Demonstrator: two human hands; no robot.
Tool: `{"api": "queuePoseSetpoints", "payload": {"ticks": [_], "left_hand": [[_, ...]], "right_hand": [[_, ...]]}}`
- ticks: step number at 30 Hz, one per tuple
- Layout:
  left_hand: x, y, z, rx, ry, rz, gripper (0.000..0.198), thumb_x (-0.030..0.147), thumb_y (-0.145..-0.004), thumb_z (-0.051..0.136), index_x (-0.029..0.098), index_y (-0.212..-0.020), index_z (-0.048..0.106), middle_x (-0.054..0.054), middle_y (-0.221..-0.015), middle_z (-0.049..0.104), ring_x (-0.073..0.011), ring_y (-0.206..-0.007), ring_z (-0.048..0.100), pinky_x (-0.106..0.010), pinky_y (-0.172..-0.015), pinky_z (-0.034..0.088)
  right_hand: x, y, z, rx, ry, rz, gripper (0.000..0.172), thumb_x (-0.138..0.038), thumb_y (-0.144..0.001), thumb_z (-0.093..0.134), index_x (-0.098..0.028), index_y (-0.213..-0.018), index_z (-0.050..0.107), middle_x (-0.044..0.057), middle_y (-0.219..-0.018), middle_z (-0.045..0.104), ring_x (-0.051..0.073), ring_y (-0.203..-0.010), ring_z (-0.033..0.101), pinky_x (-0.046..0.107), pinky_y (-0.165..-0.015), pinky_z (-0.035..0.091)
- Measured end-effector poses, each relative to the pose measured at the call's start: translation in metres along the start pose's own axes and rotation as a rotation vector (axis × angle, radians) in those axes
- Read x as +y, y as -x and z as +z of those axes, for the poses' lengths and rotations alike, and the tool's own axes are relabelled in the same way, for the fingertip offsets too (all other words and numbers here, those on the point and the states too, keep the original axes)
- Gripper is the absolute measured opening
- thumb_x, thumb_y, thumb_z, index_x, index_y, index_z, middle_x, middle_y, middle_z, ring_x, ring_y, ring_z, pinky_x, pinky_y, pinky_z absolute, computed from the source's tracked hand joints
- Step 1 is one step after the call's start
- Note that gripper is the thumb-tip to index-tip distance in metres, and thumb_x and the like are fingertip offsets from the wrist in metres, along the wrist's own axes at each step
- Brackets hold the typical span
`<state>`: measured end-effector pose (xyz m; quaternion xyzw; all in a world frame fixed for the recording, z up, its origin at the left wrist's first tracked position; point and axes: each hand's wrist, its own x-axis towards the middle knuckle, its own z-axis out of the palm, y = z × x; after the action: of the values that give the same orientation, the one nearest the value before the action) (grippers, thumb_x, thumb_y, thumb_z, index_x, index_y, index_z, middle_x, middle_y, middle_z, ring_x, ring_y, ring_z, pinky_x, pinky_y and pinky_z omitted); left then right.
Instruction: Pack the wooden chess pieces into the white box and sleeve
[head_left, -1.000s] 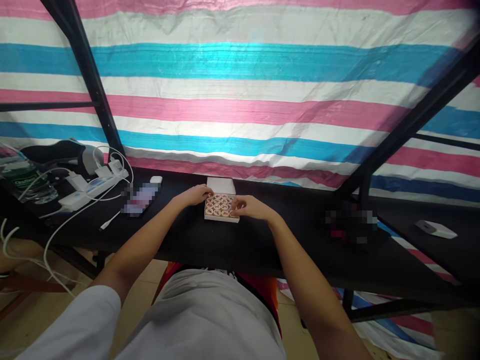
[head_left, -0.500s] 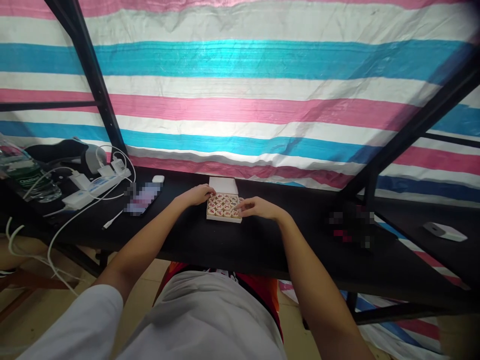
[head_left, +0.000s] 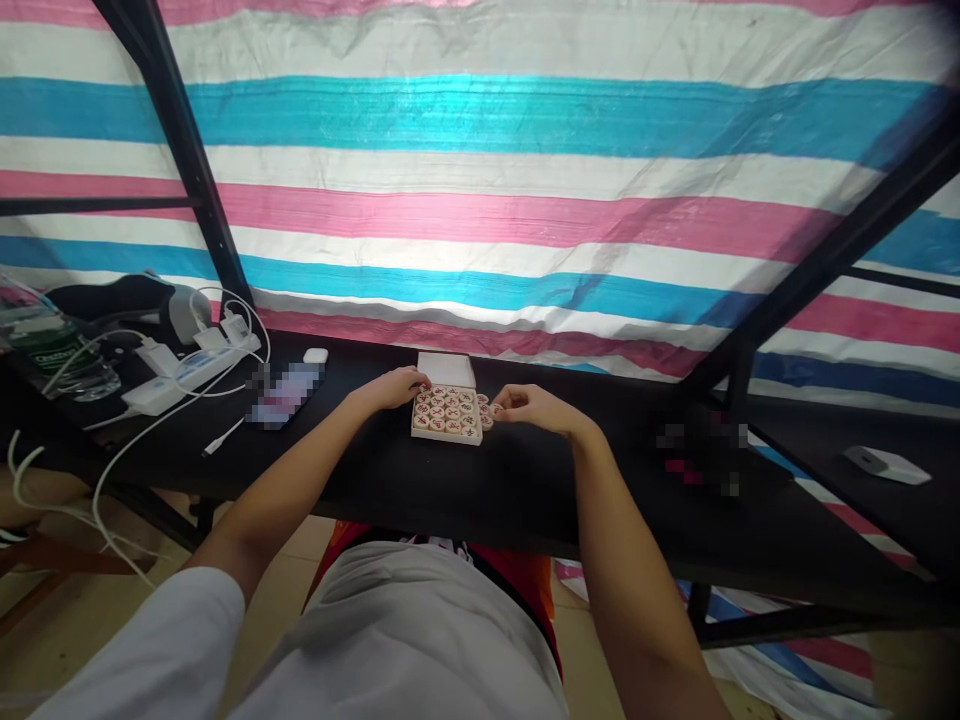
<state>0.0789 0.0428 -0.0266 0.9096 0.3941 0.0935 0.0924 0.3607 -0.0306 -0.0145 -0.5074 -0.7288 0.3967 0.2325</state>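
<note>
While the left hand (head_left: 391, 388) lies curled at the far-left corner of the open xiangqi box (head_left: 446, 437) on the worktop (head_left: 420, 490), its grip unclear, the right hand (head_left: 534, 408) pinches a piece (head_left: 496, 411) just beyond the box's right edge.

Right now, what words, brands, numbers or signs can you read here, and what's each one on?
No text reads clearly.
Green bottle label: pale lettering, too blurred.
Round pieces in and beside the white box: red and dark characters, too small.
White plug: faint marks, too small.
Phone screen: pixelated, nothing legible.
</note>
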Motion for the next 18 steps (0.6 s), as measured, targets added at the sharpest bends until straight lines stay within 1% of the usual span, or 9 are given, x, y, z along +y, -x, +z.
{"api": "queuePoseSetpoints", "payload": {"ticks": [2, 4, 6, 11, 14, 15, 18], "left_hand": [[-0.001, 0.000, 0.000, 0.004, 0.003, 0.002, 0.031, 0.021, -0.088, 0.042, 0.022, -0.110, 0.064, -0.007, -0.108, 0.058, -0.0176, -0.092, 0.058, -0.024, -0.082, 0.042], [-0.001, 0.000, 0.000, 0.007, 0.003, 0.003, 0.031, 0.021, -0.088, 0.042, 0.022, -0.110, 0.064, -0.007, -0.108, 0.058, -0.0176, -0.091, 0.058, -0.024, -0.081, 0.042], [0.000, 0.000, 0.000, 0.006, 0.000, 0.002, 0.031, 0.022, -0.088, 0.042, 0.022, -0.109, 0.064, -0.007, -0.108, 0.058, -0.0175, -0.090, 0.058, -0.024, -0.080, 0.042], [0.003, 0.001, -0.002, -0.008, -0.007, -0.010, 0.031, 0.021, -0.088, 0.042, 0.022, -0.109, 0.064, -0.007, -0.110, 0.058, -0.0171, -0.090, 0.058, -0.023, -0.080, 0.042], [0.002, 0.001, -0.001, -0.004, -0.001, -0.009, 0.031, 0.022, -0.088, 0.042, 0.022, -0.110, 0.064, -0.006, -0.110, 0.058, -0.0172, -0.092, 0.058, -0.023, -0.081, 0.042], [0.002, 0.000, -0.001, -0.002, 0.001, -0.008, 0.031, 0.022, -0.088, 0.042, 0.022, -0.110, 0.064, -0.006, -0.110, 0.058, -0.0173, -0.093, 0.058, -0.023, -0.081, 0.041], [0.001, 0.000, 0.000, -0.005, 0.004, -0.013, 0.031, 0.021, -0.089, 0.042, 0.022, -0.110, 0.063, -0.006, -0.110, 0.058, -0.0174, -0.093, 0.058, -0.023, -0.082, 0.041]], "right_hand": [[0.009, 0.003, -0.007, -0.073, 0.031, 0.131, 0.039, -0.048, -0.057, 0.072, -0.016, -0.078, 0.064, 0.001, -0.073, 0.062, 0.013, -0.066, 0.051, 0.025, -0.059, 0.037], [0.017, 0.002, -0.009, -0.145, 0.082, 0.239, 0.038, -0.046, -0.053, 0.075, -0.017, -0.075, 0.064, 0.001, -0.073, 0.064, 0.014, -0.065, 0.052, 0.024, -0.056, 0.036], [0.022, -0.002, -0.006, -0.181, 0.111, 0.279, 0.038, -0.044, -0.050, 0.077, -0.018, -0.074, 0.063, 0.001, -0.072, 0.064, 0.013, -0.064, 0.052, 0.023, -0.052, 0.034], [0.023, -0.011, 0.003, -0.167, 0.115, 0.258, 0.037, -0.042, -0.048, 0.078, -0.018, -0.070, 0.060, -0.001, -0.066, 0.061, 0.012, -0.060, 0.050, 0.023, -0.052, 0.034], [0.019, -0.008, 0.002, -0.167, 0.110, 0.240, 0.038, -0.044, -0.049, 0.078, -0.017, -0.069, 0.060, 0.000, -0.066, 0.060, 0.012, -0.060, 0.050, 0.023, -0.053, 0.035], [0.016, -0.006, 0.001, -0.139, 0.102, 0.221, 0.039, -0.046, -0.050, 0.077, -0.017, -0.069, 0.061, 0.000, -0.066, 0.060, 0.012, -0.060, 0.050, 0.024, -0.054, 0.035], [0.009, -0.002, -0.002, 0.038, 0.065, 0.093, 0.041, -0.051, -0.058, 0.072, -0.016, -0.079, 0.063, -0.002, -0.063, 0.055, 0.011, -0.059, 0.047, 0.024, -0.055, 0.034]]}}
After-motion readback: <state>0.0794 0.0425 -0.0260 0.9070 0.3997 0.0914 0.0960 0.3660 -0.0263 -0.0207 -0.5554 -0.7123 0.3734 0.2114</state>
